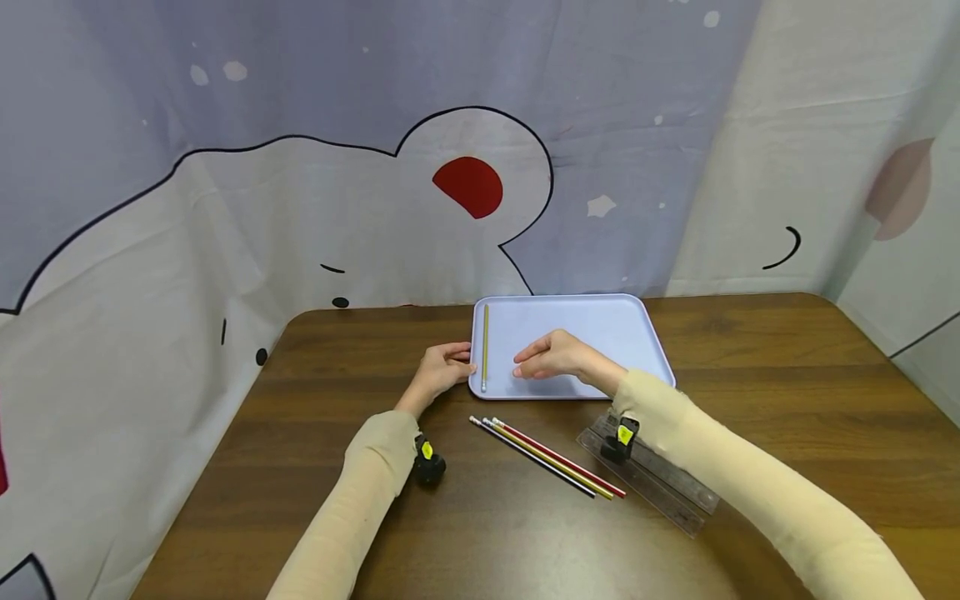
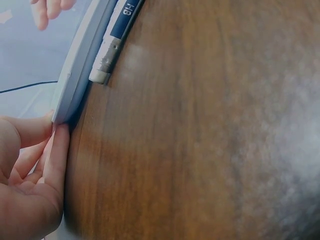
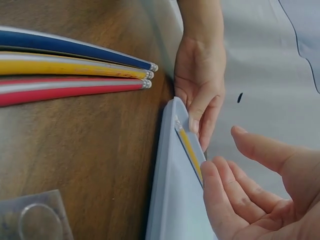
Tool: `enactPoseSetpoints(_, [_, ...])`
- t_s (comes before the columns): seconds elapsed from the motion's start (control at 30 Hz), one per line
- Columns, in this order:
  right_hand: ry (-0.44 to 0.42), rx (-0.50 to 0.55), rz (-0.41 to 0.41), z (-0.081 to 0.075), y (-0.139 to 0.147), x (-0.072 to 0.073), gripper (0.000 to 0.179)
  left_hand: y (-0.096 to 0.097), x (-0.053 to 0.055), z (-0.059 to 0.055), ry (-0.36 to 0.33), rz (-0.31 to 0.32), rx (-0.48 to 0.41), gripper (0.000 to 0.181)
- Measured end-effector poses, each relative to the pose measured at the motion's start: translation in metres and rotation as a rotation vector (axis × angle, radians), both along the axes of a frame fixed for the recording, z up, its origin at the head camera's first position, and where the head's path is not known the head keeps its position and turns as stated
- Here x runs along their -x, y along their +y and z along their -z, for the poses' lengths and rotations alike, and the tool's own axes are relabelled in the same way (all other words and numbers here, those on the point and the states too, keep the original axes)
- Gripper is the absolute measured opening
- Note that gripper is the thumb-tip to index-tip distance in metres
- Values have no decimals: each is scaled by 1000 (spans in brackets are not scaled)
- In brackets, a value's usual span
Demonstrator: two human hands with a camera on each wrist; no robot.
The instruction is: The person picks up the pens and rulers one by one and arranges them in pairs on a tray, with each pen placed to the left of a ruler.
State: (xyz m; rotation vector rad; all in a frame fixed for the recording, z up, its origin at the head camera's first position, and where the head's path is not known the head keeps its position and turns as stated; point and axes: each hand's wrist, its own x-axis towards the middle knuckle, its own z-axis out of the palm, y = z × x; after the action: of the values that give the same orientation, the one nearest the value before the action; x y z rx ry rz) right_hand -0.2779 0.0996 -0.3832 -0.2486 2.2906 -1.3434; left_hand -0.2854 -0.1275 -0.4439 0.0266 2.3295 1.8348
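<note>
At the left edge of a pale lilac tray (image 1: 600,333), my left hand (image 1: 438,372) pinches the rim between thumb and fingers. A yellow pencil (image 1: 485,346) lies in the tray along its left side, its eraser end towards me. My right hand (image 1: 558,357) is over the middle of the tray, palm to the left, fingers relaxed and holding nothing. In the right wrist view the thumb and fingertips (image 3: 218,175) stand apart. In front of the tray lie a dark blue pencil (image 1: 533,457), another yellow pencil (image 3: 65,65) and a red pencil (image 3: 70,92), side by side.
Clear plastic rulers (image 1: 654,490) lie on the wooden table (image 1: 300,467) beneath my right forearm, partly hidden by the wrist camera (image 1: 618,442). A printed curtain (image 1: 337,217) hangs right behind the table's far edge.
</note>
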Motion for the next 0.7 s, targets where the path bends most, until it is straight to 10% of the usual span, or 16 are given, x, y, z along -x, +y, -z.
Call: enactPoseSetpoints(0.7, [34,-37,-42,-1,15,-14,42,-1,2,3,1,-11,3,49])
